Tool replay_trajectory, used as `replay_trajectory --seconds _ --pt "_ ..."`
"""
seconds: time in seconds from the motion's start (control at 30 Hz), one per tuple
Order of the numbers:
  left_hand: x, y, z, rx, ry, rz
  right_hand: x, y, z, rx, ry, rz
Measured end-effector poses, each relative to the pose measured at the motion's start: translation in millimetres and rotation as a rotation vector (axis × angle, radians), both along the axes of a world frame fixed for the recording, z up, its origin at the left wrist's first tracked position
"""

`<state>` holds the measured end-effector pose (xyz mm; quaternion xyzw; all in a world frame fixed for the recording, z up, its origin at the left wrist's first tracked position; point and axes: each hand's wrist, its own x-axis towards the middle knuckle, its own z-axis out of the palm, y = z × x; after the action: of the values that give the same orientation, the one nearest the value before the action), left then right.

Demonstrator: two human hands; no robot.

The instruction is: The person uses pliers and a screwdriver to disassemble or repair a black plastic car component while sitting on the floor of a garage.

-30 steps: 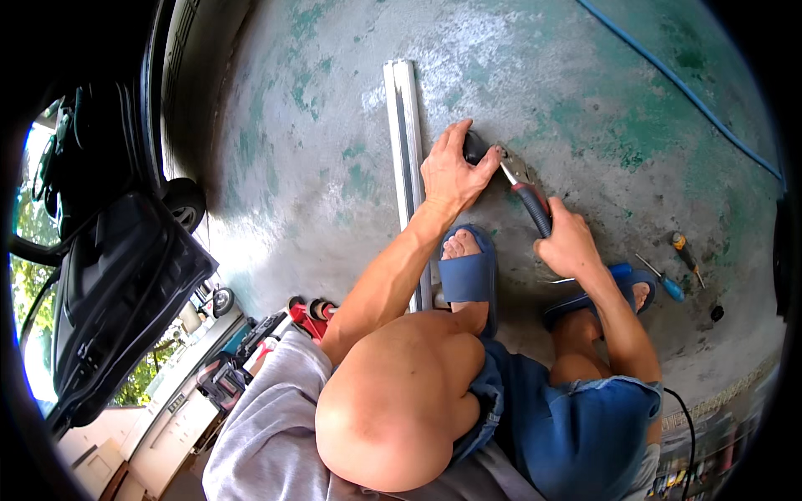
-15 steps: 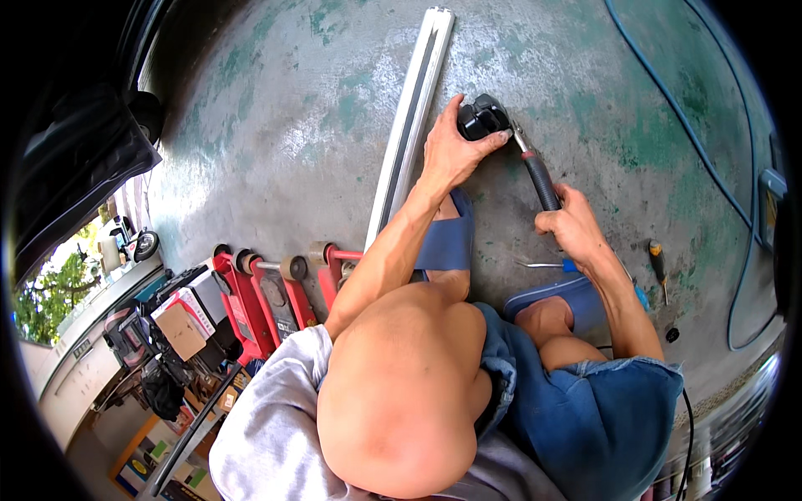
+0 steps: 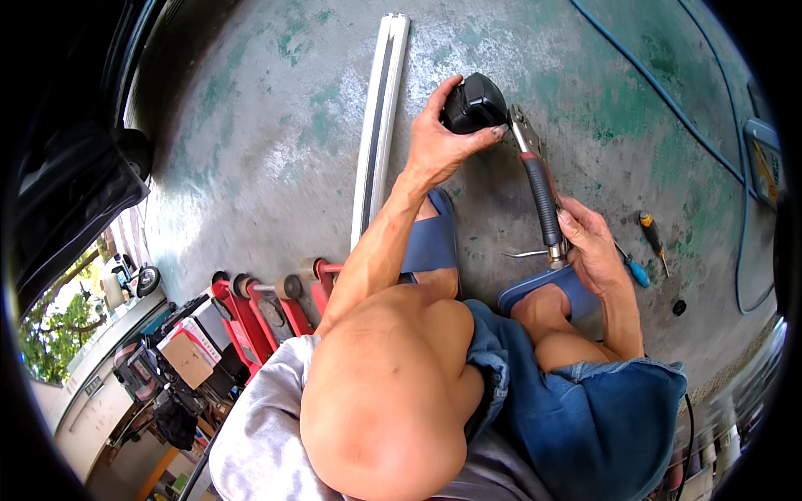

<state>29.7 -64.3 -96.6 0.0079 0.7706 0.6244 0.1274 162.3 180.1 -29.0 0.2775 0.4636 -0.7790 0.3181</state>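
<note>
My left hand (image 3: 436,144) grips a black plastic part (image 3: 476,102) with rounded corners, thumb on the near side and fingers on the far side. In my right hand (image 3: 593,246) are locking pliers (image 3: 543,192) with ribbed black and red grips, held near the adjusting-screw end. Their jaws point up beside the right side of the black part; whether they touch it I cannot tell. A blue-handled tool (image 3: 637,272) with a bent metal tip lies on the floor, partly hidden behind my right hand and foot.
A long silver rail (image 3: 378,125) lies left of the black part. At right are a yellow-and-black screwdriver (image 3: 650,230), a small black piece (image 3: 679,308) and a blue hose (image 3: 668,100). Red floor-jack frames (image 3: 242,330) stand at lower left, near stacked boxes (image 3: 188,355).
My right hand has shifted down the pliers and opened its grip somewhat, so their screw end now shows. The black part has tilted and come a little higher in view.
</note>
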Motion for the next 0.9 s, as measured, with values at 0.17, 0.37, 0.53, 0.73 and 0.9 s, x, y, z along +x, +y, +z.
replay_trajectory --seconds 0.17,0.37,0.53,0.73,0.9 --pt "5.6 -10.8 -12.8 -0.043 0.009 0.011 -5.6 17.0 -12.0 -0.003 -0.028 0.216" --pt "8.0 -16.0 -21.4 -0.273 0.08 -0.01 -9.2 2.0 -35.0 0.245 0.052 0.449" --pt "5.9 -15.9 -20.8 -0.364 0.136 -0.05 -24.5 -3.1 -41.5 0.623 0.233 0.835" --pt "6.7 -22.3 -40.5 -0.276 0.072 -0.016 -16.9 2.6 -71.1 0.81 0.369 0.806" --pt "-1.0 -32.7 -38.6 -0.035 -0.084 0.028 -21.6 5.0 -65.2 0.678 0.489 0.895"
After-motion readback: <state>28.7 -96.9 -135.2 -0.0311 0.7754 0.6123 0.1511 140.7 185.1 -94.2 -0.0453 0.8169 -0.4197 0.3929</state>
